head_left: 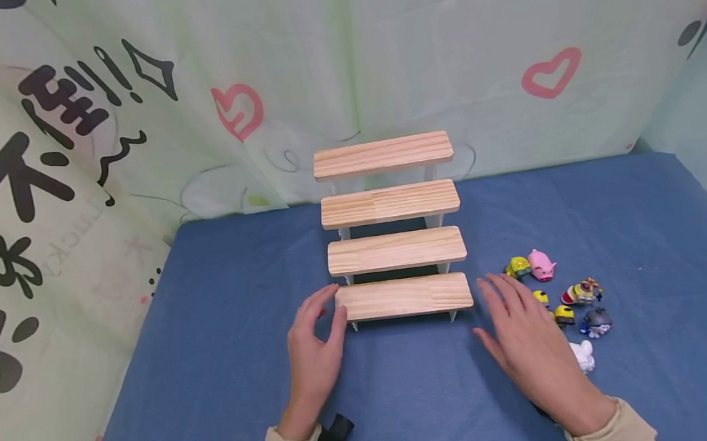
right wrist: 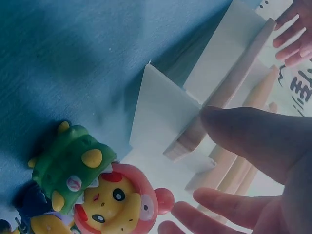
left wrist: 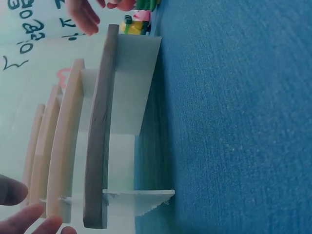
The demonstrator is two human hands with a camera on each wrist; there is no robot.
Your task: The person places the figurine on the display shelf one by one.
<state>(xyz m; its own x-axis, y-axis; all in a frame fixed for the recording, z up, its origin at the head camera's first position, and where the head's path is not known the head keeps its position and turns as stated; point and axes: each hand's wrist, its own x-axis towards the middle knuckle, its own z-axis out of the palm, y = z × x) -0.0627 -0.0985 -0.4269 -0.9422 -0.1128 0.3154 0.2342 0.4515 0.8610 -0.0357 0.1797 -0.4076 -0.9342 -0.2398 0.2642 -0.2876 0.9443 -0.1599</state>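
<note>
A stepped display rack (head_left: pixel 403 297) with several pale wooden shelves on white supports stands at the back of the blue cloth. My left hand (head_left: pixel 316 357) is at the left end of its lowest shelf, thumb and fingers apart; whether they touch the wood I cannot tell. Off the shelf's right end hovers my right hand (head_left: pixel 528 346), fingers spread and holding nothing. Beside and partly behind it lie several small toy figures, among them a pink pig (head_left: pixel 541 265), a white figure (head_left: pixel 583 355) and a green spiky-hooded figure (right wrist: pixel 73 165).
The rack's top shelf (head_left: pixel 383 155) stands before a pale curtain (head_left: pixel 399 43) printed with hearts and dark lettering. A small black object (head_left: pixel 336 434) shows beside my left wrist. Blue cloth (head_left: pixel 228 320) covers the tabletop.
</note>
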